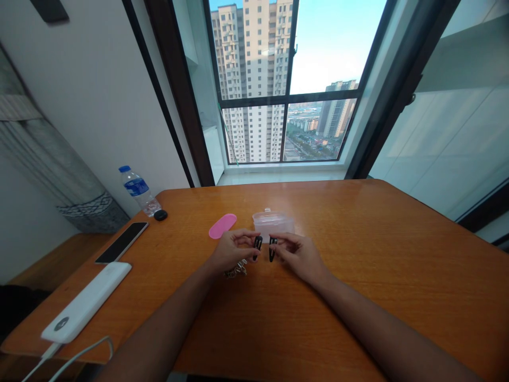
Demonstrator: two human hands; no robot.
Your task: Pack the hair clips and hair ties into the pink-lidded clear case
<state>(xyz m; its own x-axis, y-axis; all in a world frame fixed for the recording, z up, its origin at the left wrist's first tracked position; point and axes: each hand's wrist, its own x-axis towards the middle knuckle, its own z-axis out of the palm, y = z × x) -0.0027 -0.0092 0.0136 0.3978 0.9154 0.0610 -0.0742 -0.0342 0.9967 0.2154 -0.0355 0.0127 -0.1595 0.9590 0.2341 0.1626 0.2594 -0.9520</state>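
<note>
My left hand (237, 245) pinches a small black snap hair clip (258, 244) between thumb and fingers. A second black hair clip (272, 249) is pinched in my right hand (298, 252). The two clips are held upright, side by side, with a narrow gap between them. Just behind them sits a clear plastic box (274, 220), its front partly covered by my fingers. Under my left hand lies a little heap of metal clips (237, 269), partly hidden. A pink oval piece (222, 226) rests on the table beyond my left hand.
On the wooden table (377, 254), a white power bank (87, 302) with a cable (85, 353) lies at the left. Behind it are a phone (122, 243), a water bottle (139, 192) and a round black object (160, 215). A window (286, 98) stands beyond the far edge.
</note>
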